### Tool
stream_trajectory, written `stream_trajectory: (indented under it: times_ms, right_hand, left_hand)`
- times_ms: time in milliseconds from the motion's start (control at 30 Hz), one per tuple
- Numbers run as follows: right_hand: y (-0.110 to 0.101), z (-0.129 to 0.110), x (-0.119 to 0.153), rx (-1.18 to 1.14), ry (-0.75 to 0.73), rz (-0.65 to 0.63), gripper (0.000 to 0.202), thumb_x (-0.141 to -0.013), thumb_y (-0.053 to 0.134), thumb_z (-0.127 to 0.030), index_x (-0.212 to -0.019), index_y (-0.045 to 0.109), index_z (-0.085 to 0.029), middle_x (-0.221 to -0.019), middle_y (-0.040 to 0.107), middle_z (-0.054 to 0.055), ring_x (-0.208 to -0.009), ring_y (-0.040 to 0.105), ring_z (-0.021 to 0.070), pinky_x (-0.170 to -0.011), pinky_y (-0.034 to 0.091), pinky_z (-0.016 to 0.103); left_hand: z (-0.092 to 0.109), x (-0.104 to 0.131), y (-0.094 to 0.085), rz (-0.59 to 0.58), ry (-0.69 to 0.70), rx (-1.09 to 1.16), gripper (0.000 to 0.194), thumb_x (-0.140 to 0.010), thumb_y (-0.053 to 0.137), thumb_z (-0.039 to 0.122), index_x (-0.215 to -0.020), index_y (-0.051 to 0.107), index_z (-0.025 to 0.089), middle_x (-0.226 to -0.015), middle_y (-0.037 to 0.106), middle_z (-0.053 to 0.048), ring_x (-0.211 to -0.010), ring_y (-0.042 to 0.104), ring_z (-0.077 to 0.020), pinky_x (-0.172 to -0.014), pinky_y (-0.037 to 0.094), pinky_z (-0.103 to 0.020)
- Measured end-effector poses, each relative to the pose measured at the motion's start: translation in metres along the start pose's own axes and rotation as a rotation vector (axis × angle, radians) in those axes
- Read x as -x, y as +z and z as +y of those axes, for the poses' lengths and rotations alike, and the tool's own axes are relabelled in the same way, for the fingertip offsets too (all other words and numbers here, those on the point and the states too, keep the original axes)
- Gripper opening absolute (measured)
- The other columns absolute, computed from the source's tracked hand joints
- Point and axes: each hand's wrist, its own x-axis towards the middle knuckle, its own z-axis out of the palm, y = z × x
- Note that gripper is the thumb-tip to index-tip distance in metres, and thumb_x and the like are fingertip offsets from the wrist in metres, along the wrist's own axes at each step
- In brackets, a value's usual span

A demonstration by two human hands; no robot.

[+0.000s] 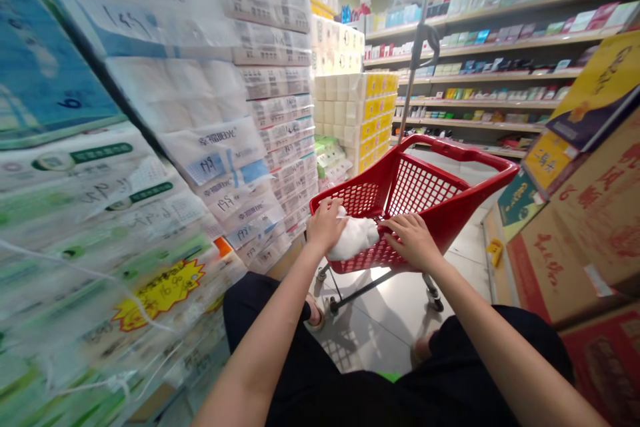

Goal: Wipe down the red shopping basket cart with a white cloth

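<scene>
Lining the cart's near rim [315,202] above open floor [383,323], left hand [324,225] clasps white bundle [353,240], right hand [413,238] spreads.

The left hand [326,227] touches a white cloth [354,240] against a red cart [450,227]; the right hand [414,240] spreads beside it. Tissue packs [275,90] rise left, cardboard boxes [595,213] right.

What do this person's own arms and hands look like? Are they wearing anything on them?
Both the left hand and the right hand are bare: no gloves, and I can't see rings or a watch. The forearms are long and slim, with no sleeves in view. The legs are in very dark trousers.
</scene>
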Motion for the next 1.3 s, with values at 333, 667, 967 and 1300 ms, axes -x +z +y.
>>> stream_trajectory:
  times_ms: [333,667,967,1300]
  right_hand:
    - [-0.002,-0.006,0.007,-0.002,0.002,0.01,0.028,-0.095,0.045,-0.033,-0.118,0.061,-0.032,-0.111,0.066,0.002,-0.105,0.053,0.0215,-0.1,0.029,0.042]
    - [-0.033,0.054,0.01,0.088,0.02,-0.04,0.04,-0.098,0.034,-0.046,-0.125,0.059,-0.029,-0.12,0.065,0.002,-0.113,0.054,0.0213,-0.099,0.033,0.04]
    - [-0.058,0.118,0.019,0.272,0.036,0.089,0.04,-0.097,0.035,-0.046,-0.108,0.068,-0.027,-0.107,0.069,0.004,-0.109,0.051,0.0242,-0.102,0.025,0.043]
    - [-0.046,0.107,0.015,0.286,0.104,0.15,0.036,-0.096,0.039,-0.046,-0.095,0.07,-0.028,-0.098,0.069,0.003,-0.099,0.049,0.0238,-0.096,0.024,0.043]
  left_hand:
    - [0.012,0.049,0.018,-0.254,0.378,-0.246,0.042,-0.096,0.042,0.049,-0.125,0.05,0.02,-0.105,0.063,-0.009,-0.094,0.06,-0.0231,-0.08,0.046,-0.034]
    - [-0.044,0.046,-0.001,-0.291,0.437,-0.099,0.041,-0.102,0.022,0.038,-0.112,0.059,0.022,-0.103,0.064,-0.006,-0.097,0.056,-0.0205,-0.091,0.042,-0.036]
    - [-0.077,0.032,0.016,-0.189,0.384,-0.22,0.033,-0.101,0.03,0.038,-0.104,0.057,0.021,-0.105,0.063,-0.005,-0.103,0.055,-0.02,-0.112,0.03,-0.044]
    - [-0.028,0.033,0.027,-0.107,0.288,-0.338,0.03,-0.1,0.031,0.035,-0.096,0.056,0.019,-0.092,0.06,-0.008,-0.091,0.055,-0.0224,-0.088,0.042,-0.039]
